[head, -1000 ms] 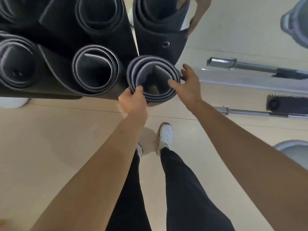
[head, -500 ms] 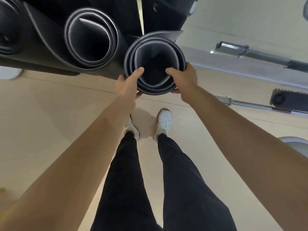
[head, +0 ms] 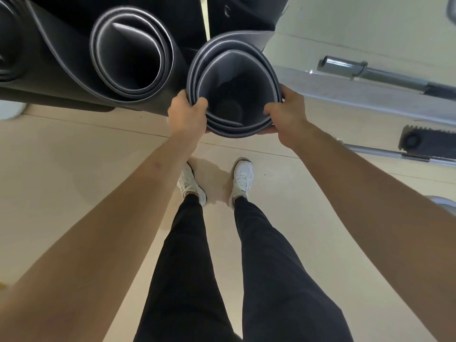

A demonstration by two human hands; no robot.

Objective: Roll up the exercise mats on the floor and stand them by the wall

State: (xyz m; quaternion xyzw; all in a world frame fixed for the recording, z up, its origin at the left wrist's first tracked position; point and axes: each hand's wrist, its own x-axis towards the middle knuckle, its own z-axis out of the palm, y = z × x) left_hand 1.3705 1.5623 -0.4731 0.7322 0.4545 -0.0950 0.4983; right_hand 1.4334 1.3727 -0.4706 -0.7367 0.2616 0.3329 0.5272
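Observation:
I look straight down into a rolled dark grey exercise mat (head: 234, 58) that stands upright in front of me. My left hand (head: 187, 112) grips its top rim on the left, thumb hooked inside the roll. My right hand (head: 286, 112) grips the rim on the right, thumb inside as well. The roll's outer flap sticks out at its far side. Another rolled mat (head: 130, 53) stands just to the left, touching it, and a further roll (head: 9, 45) shows at the far left edge. More dark mats stand behind them.
My white shoes (head: 241, 178) stand on the pale floor (head: 74, 169) just behind the held roll. To the right lie a steel barbell (head: 370, 72), a second bar (head: 385, 154) and a black ribbed block (head: 429, 141). A white object (head: 11, 108) sits under the left mats.
The held roll has opened wider at the top and come closer to me. Both hands went from touching its rim to gripping it, thumbs inside.

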